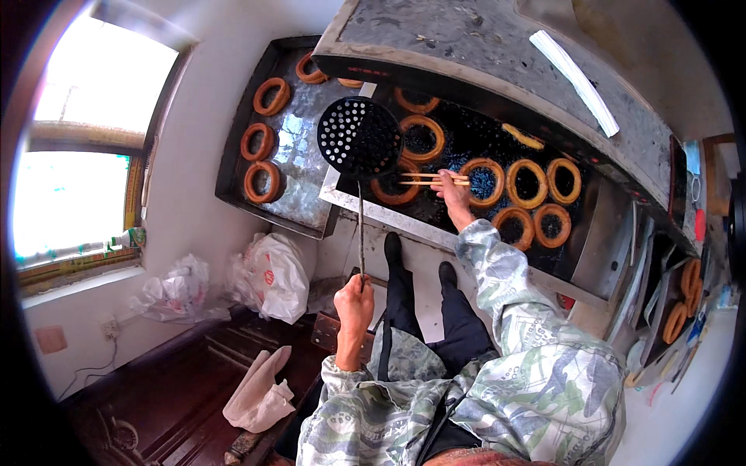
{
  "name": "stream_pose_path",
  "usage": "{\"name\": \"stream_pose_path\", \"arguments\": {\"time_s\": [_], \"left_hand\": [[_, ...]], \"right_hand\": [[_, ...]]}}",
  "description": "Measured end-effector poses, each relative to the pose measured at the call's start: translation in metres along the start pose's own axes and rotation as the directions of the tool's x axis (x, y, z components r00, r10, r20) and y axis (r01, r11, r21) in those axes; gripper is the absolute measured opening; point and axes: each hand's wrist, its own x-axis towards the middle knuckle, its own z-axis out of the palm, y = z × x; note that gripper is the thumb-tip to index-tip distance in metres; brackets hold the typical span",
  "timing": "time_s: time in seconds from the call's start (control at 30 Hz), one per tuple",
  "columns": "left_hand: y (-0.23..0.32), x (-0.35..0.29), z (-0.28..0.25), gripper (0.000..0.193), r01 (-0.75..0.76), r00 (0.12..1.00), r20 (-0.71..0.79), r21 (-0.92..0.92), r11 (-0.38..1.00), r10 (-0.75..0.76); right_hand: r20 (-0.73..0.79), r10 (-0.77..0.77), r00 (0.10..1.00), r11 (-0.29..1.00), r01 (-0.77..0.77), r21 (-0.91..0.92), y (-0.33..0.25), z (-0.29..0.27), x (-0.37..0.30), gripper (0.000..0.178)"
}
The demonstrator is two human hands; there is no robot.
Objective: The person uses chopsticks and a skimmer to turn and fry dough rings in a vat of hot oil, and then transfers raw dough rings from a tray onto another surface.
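Note:
My left hand [353,304] is closed around the long thin handle of a black skimmer [339,133]. Its round perforated bowl hangs over the border between the fryer and the tray. My right hand [453,192] grips a pair of wooden chopsticks [424,179], whose tips point left, over a fried dough ring [396,199] lying just below the skimmer. More golden-brown dough rings [528,184] float in the dark oil of the fryer [458,128], right of my right hand. Several browned rings [263,182] lie apart on the metal tray [299,182] to the left.
A grey counter [466,39] with a folded white strip [573,81] borders the fryer's far side. White plastic bags [272,276] rest by the left wall. A cloth [258,392] lies on a dark wooden surface [179,396]. More rings [674,322] show in a rack at right.

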Motion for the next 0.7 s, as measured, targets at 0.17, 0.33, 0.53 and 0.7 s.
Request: {"name": "stream_pose_path", "arguments": {"time_s": [0.17,0.33,0.53,0.7], "left_hand": [[0.002,-0.001,0.002,0.006,-0.037,0.999,0.009,0.027,0.999,0.037],[-0.004,-0.008,-0.003,0.006,-0.057,0.998,-0.026,0.042,0.998,0.058],[0.003,-0.013,0.015,0.007,-0.051,0.999,-0.002,0.041,0.998,0.051],[0.01,-0.017,0.041,0.009,-0.06,0.998,0.037,0.059,0.996,0.058]], "right_hand": [[0.114,0.34,0.934,0.88,-0.358,0.313,0.041,-0.032,0.019,0.027],[0.33,0.374,0.867,0.757,-0.491,0.431,0.038,-0.109,0.029,0.029],[0.194,0.377,0.906,0.853,-0.421,0.31,0.017,-0.189,0.022,0.03],[0.024,0.219,0.975,0.972,-0.221,0.087,-0.017,-0.207,-0.008,0.036]]}}
